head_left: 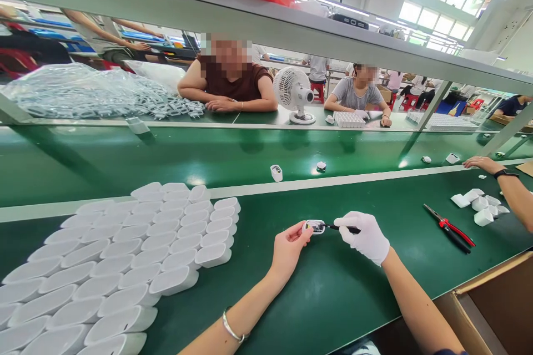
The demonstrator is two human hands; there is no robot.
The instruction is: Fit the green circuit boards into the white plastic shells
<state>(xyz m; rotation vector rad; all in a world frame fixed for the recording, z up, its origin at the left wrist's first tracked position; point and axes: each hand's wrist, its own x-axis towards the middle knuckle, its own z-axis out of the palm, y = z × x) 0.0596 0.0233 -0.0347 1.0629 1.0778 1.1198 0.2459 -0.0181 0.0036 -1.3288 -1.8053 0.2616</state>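
I can't make out much inside the small white casing [315, 227]: something dark and shiny shows in its open face, too small to read. My own fingers cover its near edge, and the tip of the thin black tool [338, 227] disappears at the casing's rim, so I can't tell whether it goes in or just touches.

My left hand [288, 250] comes up from the lower edge, wrist bent back (a silver bangle sits lower on that forearm), thumb and fingertips pinched shut on the casing, holding it just above the green table [325, 299]. My right hand [366, 237], in a white glove, reaches in from the right with the fingers curled closed around the tool, which points left at the casing.

To my left, rows of white housings [125, 266] stand packed together, cut off by the frame's edge. To my right lie red-handled cutters [452, 228] and a small heap of white parts [478, 205]; a co-worker's arm [508, 188] enters there, its hand resting at the conveyor's edge.
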